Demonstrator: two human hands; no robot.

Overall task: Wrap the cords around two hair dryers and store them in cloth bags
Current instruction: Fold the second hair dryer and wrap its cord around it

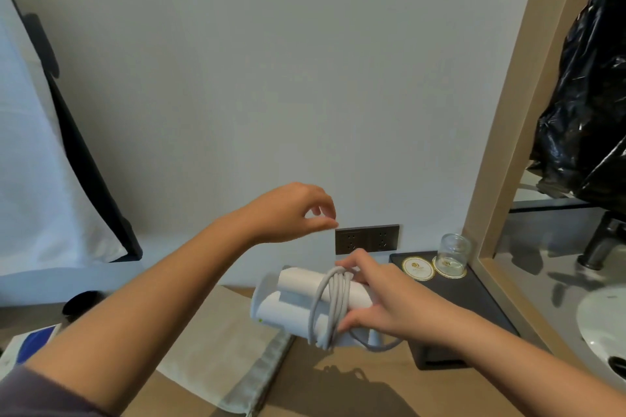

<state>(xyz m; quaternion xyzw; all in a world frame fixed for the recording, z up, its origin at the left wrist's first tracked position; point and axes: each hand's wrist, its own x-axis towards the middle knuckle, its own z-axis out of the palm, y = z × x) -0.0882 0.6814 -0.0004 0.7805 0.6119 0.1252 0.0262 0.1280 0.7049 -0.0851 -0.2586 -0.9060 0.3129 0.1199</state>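
Wooden counter (355, 393) runs along the bottom, grey wall behind. Cloth bag (216, 342) lies flat on the counter at left, looks empty, mouth not visible from here; nothing stored in it yet. Black tray (474, 308) sits at right against the wall with two coasters and an upturned glass (454, 254) on it, sink edge further right, wall socket (367, 239) just above the tray's left end. White hair dryer (305, 301) is folded, held just above the counter between bag and tray, near the bag's right edge. Its grey cord (333, 305) is looped several times around the body; a short tail with what looks like the plug hangs under it toward the tray, so the wrap is nearly finished but the end is not tucked. Right hand (376, 294) grips the dryer, thumb below and fingers over the top on the loops. Left hand (294, 213) is raised above the dryer, thumb and forefinger pinched together, other fingers curled; cannot tell if it holds anything, nothing visible in it. Judgement: first dryer almost wrapped, bagging still to do. Second dryer and second bag not in view, so about a third done at best.
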